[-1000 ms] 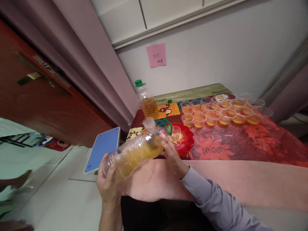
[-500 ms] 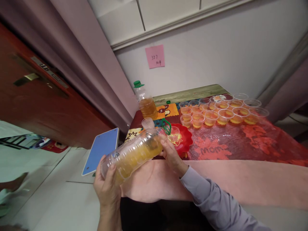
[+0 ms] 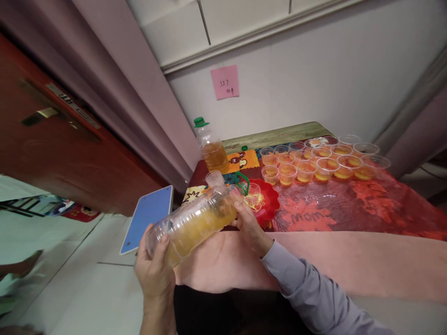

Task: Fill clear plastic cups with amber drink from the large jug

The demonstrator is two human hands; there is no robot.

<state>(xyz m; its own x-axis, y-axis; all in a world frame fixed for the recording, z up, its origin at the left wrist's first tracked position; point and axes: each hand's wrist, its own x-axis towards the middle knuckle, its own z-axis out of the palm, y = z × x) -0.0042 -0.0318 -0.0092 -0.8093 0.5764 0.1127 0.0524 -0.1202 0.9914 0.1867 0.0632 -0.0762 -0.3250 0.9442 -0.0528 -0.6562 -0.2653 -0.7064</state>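
The left hand (image 3: pixel 153 270) clasps its fingers (image 3: pixel 160 251) on the base of a tilted bottle (image 3: pixel 195 227), held above the near edge of the surface (image 3: pixel 314 216). Behind stands a capped bottle (image 3: pixel 215 156). The right hand (image 3: pixel 250 227) grasps the neck end, beside a red plate (image 3: pixel 271 204); clear cups (image 3: pixel 307 171) stand farther right.

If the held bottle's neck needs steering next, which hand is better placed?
Probably the right hand: it holds the bottle near its neck, nearer the red plate, while the left hand holds the base end.

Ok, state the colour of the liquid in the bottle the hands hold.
The liquid is yellow, as the head view, the only one, shows.
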